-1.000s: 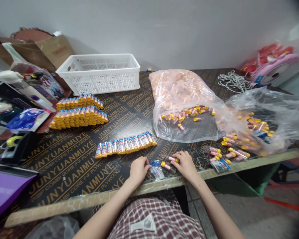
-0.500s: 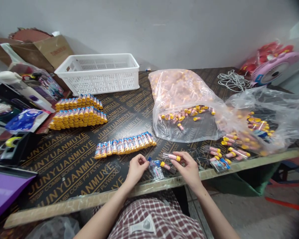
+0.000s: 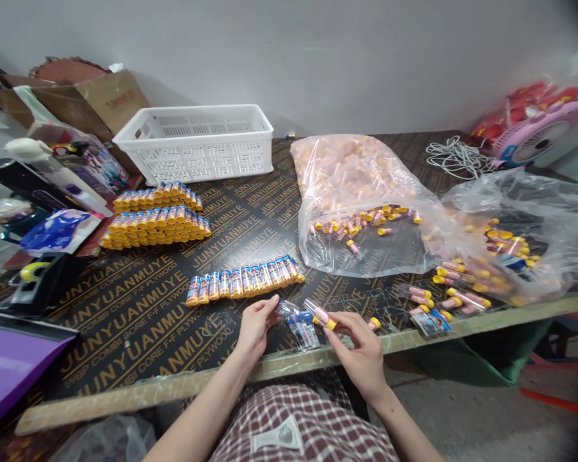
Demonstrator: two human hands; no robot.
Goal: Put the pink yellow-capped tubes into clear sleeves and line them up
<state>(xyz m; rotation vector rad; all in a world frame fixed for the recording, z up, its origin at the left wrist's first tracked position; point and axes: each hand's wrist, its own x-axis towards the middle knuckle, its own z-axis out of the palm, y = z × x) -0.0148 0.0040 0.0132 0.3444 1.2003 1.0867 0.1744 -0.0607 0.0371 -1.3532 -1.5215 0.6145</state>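
Note:
My left hand (image 3: pixel 259 326) is closed in a pinch on one end of a clear film sleeve (image 3: pixel 287 308) with blue print. Just below it, a small pile of printed sleeves (image 3: pixel 307 335) lies at the table's front edge. My right hand (image 3: pixel 359 350) grips a clear tube (image 3: pixel 320 313) with pink contents by its yellow cap. The tube is tilted, its clear end pointing up and left toward the sleeve; whether they touch I cannot tell. A yellow-capped tube (image 3: pixel 374 323) lies just beyond the right hand. Behind my hands stands a row of sleeved tubes (image 3: pixel 245 280).
Stacked sleeved tubes (image 3: pixel 157 224) sit at the left, before a white basket (image 3: pixel 197 151). A plastic bag of tubes (image 3: pixel 361 173) lies at the back, a second open bag (image 3: pixel 525 205) to its right. Loose tubes (image 3: pixel 462 296), a tape dispenser (image 3: pixel 41 282) and a pink fan (image 3: pixel 534 138) are around.
My left hand has lifted a sleeve up from the pile. My right hand has come left and lower with its tube, which now slopes more steeply. The view has shifted slightly.

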